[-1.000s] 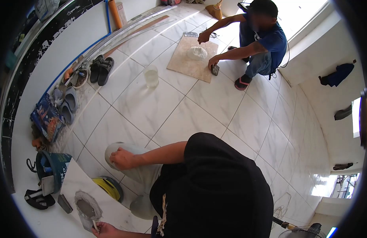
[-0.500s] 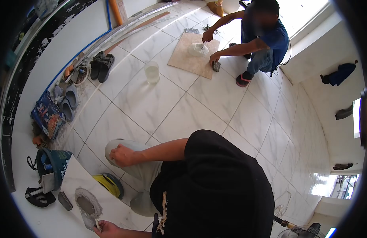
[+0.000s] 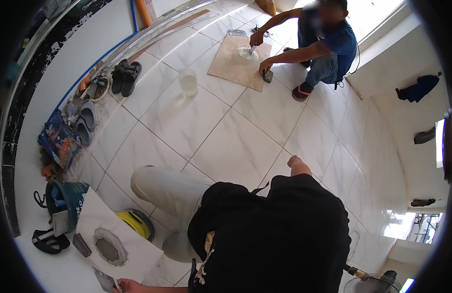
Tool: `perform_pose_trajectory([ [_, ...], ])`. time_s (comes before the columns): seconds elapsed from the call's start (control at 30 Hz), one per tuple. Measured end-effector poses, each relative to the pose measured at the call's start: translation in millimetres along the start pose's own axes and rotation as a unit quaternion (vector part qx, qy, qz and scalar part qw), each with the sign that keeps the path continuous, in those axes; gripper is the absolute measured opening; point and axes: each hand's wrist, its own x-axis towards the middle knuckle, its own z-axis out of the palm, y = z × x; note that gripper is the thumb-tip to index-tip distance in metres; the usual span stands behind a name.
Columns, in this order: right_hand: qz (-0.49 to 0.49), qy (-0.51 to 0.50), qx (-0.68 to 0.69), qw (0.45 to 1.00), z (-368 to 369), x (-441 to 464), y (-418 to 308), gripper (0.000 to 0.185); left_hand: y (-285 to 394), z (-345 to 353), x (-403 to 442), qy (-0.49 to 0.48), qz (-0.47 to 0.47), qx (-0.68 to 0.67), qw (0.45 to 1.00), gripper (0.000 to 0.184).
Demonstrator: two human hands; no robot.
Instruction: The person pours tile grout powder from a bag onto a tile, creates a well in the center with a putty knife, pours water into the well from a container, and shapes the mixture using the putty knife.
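At the lower left my left hand (image 3: 126, 285) grips a flat metal trowel (image 3: 106, 280) by its handle. The blade lies at the lower edge of a white tile (image 3: 138, 246). Rough grey material rings a grey oval patch (image 3: 110, 247) on that tile, and a dark rectangular block (image 3: 82, 245) sits at its left edge. My right hand (image 3: 295, 161) shows small beyond my shoulder, over the floor; its fingers cannot be made out.
A co-worker (image 3: 328, 49) crouches beside a beige board (image 3: 226, 68) bearing a white mound (image 3: 245, 54). A clear container (image 3: 188, 83) stands on the floor. Sandals (image 3: 126, 78), a bucket (image 3: 72, 200) and a yellow-and-dark item (image 3: 138, 222) are at left; a fan (image 3: 372, 283) is lower right.
My right hand has left my knee and swung to the right. The trowel in my left hand has shifted down and left. The co-worker's upper hand has moved slightly over the white mound.
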Motion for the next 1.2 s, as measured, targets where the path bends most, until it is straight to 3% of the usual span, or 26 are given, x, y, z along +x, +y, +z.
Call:
perform_pose_trajectory([
  [0.07, 0.069, -0.08, 0.102, 0.989, -27, -66, 37, 0.039, 4, 6, -2, 0.006, 0.151, 0.107, 0.983, 0.021],
  [0.1, 0.077, -0.078, 0.107, 0.988, -16, -70, 40, 0.039, -4, 1, 1, -0.005, 0.193, 0.23, 0.954, 0.023],
  [0.13, 0.132, -0.023, 0.152, 0.979, -10, -73, 36, 0.041, -21, 1, 5, -0.006, 0.19, 0.222, 0.956, 0.023],
  [0.2, 0.184, 0.035, 0.195, 0.963, -5, -60, 30, 0.043, -57, -4, 17, 0.054, 0.309, 0.272, 0.91, 0.025],
  [0.27, 0.06, -0.043, 0.069, 0.995, -18, -41, 23, 0.043, -69, -5, 22, 0.058, 0.315, 0.284, 0.904, 0.027],
  [0.33, -0.066, -0.12, -0.059, 0.989, -32, -30, 14, 0.044, -70, -2, 22, 0.062, 0.324, 0.295, 0.897, 0.029],
  [0.37, -0.129, -0.157, -0.124, 0.971, -39, -28, 10, 0.044, -66, 0, 20, 0.06, 0.307, 0.279, 0.908, 0.029],
  [0.47, -0.099, -0.15, -0.078, 0.981, -59, -43, -8, 0.043, -40, 15, 7, 0.055, 0.254, 0.23, 0.938, 0.029],
  [0.5, -0.1, -0.149, -0.078, 0.981, -41, -14, -4, 0.043, -28, 19, 1, 0.053, 0.235, 0.215, 0.946, 0.029],
  [0.6, -0.25, -0.09, -0.247, 0.932, 37, 97, 1, 0.037, -5, 24, -11, 0.044, 0.179, 0.166, 0.969, 0.03],
  [0.73, -0.172, -0.123, -0.136, 0.968, -21, 17, -33, 0.045, -20, 2, -2, 0.022, 0.146, 0.169, 0.974, 0.031],
  [0.77, -0.22, -0.104, -0.178, 0.953, -14, 24, -41, 0.045, -54, -17, 20, 0.042, -0.04, -0.057, 0.997, 0.032],
  [0.8, -0.267, -0.084, -0.221, 0.934, -11, 29, -47, 0.045, -72, -31, 30, 0.059, -0.221, -0.279, 0.933, 0.032],
  [0.83, -0.27, -0.082, -0.226, 0.932, -34, -16, -64, 0.045, -60, -30, 25, 0.065, -0.219, -0.277, 0.933, 0.032],
  [0.87, -0.124, -0.082, 0.089, 0.985, -81, -75, -86, 0.04, -18, 8, 3, 0.101, -0.232, -0.271, 0.929, 0.03],
  [0.93, -0.187, 0.015, 0.125, 0.974, -97, -101, -135, 0.03, 75, 39, -41, 0.133, -0.262, -0.253, 0.922, 0.033],
  [1.0, -0.4, 0.211, 0.19, 0.872, -118, -152, -203, 0.021, 108, 56, -61, 0.112, -0.291, -0.242, 0.919, 0.04],
  [1.07, -0.553, 0.203, 0.265, 0.763, -159, -245, -272, 0.022, 127, 82, -82, 0.116, -0.291, -0.262, 0.913, 0.042],
  [1.1, -0.616, 0.156, 0.264, 0.725, -181, -310, -294, 0.026, 130, 90, -94, 0.075, -0.292, -0.303, 0.904, 0.042],
  [1.13, -0.707, 0.099, 0.233, 0.66, -197, -372, -307, 0.031, 139, 101, -106, 0.065, -0.304, -0.301, 0.901, 0.055],
  [1.2, -0.832, -0.072, 0.194, 0.514, -201, -473, -316, 0.031, 157, 127, -131, 0.076, -0.317, -0.329, 0.886, 0.055],
])
